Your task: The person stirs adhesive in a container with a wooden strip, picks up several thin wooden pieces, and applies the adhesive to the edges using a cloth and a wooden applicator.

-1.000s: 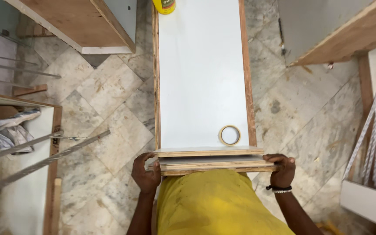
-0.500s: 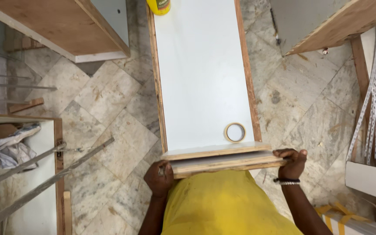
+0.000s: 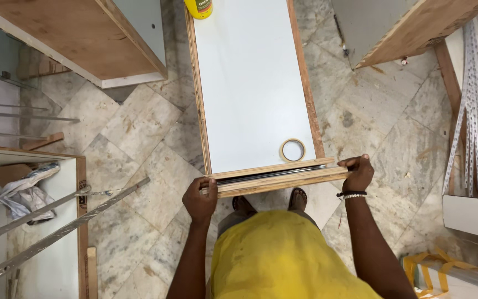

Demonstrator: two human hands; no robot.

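Compared with the earlier view, both hands have shifted slightly outward along the wooden strip [image 3: 280, 181], and the whole scene sits a little lower and more centred, so the person's sandalled feet now show beneath the panel's end. The left hand [image 3: 199, 198] has its fingers clenched around the left end of the strip, while the right hand [image 3: 358, 171], a beaded bracelet at its wrist, curls its fingers over the right end. Gripping at the two ends lets the strip be kept level and pressed flush against the near edge of the long white panel [image 3: 250, 83], which lies flat with plywood edging on both sides. A roll of tape [image 3: 292, 149] rests on the panel just beside its near right corner, apart from the strip, as it did before. At the far end stands a yellow bottle [image 3: 198, 6]. Marble floor tiles [image 3: 139, 138] surround the panel, with metal rails [image 3: 56, 216] lying at the left.
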